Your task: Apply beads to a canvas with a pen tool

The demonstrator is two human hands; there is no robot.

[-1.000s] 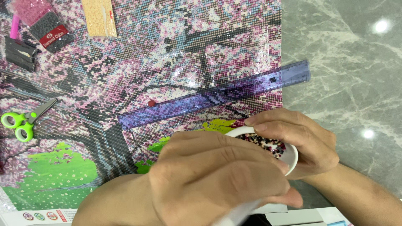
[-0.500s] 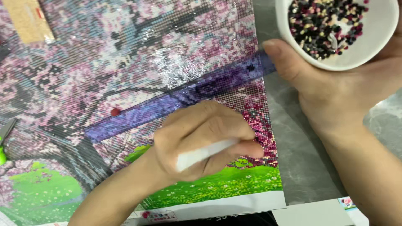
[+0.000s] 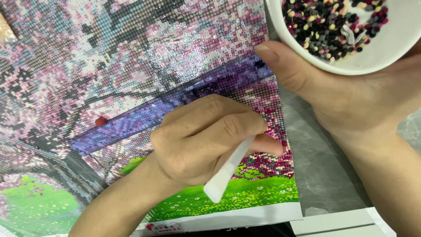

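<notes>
White plastic applicator pen (image 3: 228,169) sits at centre frame, pinched in the curled fingers of the left hand (image 3: 197,140), tip hidden against the pink bead area near the right edge of the diamond-painting canvas (image 3: 131,57). Compared with half a second ago the view has closed in and that hand has shifted right toward the canvas edge, so placing looks under way. The right hand (image 3: 351,96), upper right, cups a white bowl (image 3: 381,48) of dark, pink and cream beads (image 3: 329,24), with a translucent purple ruler (image 3: 144,120) lying across the canvas and grey marble table (image 3: 324,175) at right.
</notes>
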